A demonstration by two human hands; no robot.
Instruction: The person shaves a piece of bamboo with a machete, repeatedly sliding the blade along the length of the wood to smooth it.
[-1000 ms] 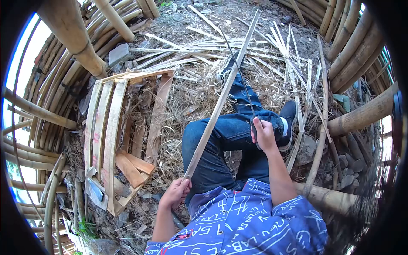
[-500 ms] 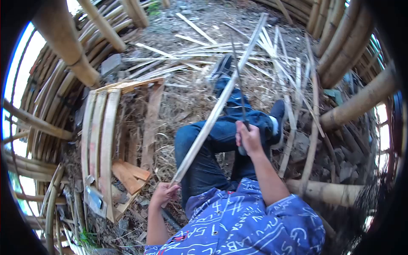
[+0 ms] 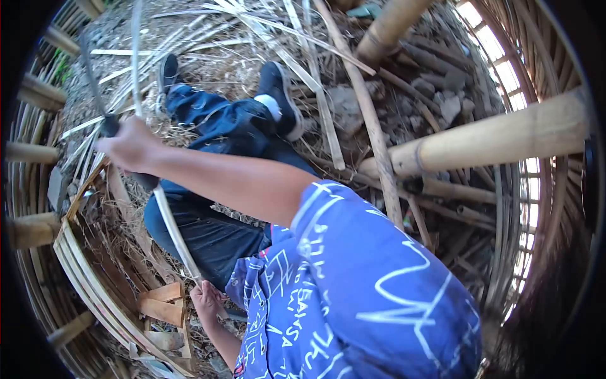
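My left hand (image 3: pixel 205 302) is closed round the near end of a long, pale bamboo strip (image 3: pixel 172 224). From there the strip runs up over my thigh, passes behind my right hand and continues toward the top edge of the view. My right hand (image 3: pixel 134 144), reaching across to the left, is wrapped round the dark handle of a long knife (image 3: pixel 108 126). The knife's narrow blade points up and away, left of the strip. A gap shows between blade and strip at the top; whether they touch near the hand is hidden.
Cut bamboo strips (image 3: pixel 278 47) lie scattered over the shavings on the ground. A slatted wooden frame (image 3: pixel 95 297) is at the lower left, with wood offcuts (image 3: pixel 163 303) beside it. A thick bamboo pole (image 3: pixel 486 132) and a thinner pole (image 3: pixel 369 114) stand on the right.
The view has swung to the right. My right hand, with the knife, has moved left across my body from beside my knee to over the strip. My left hand still grips the strip's end.
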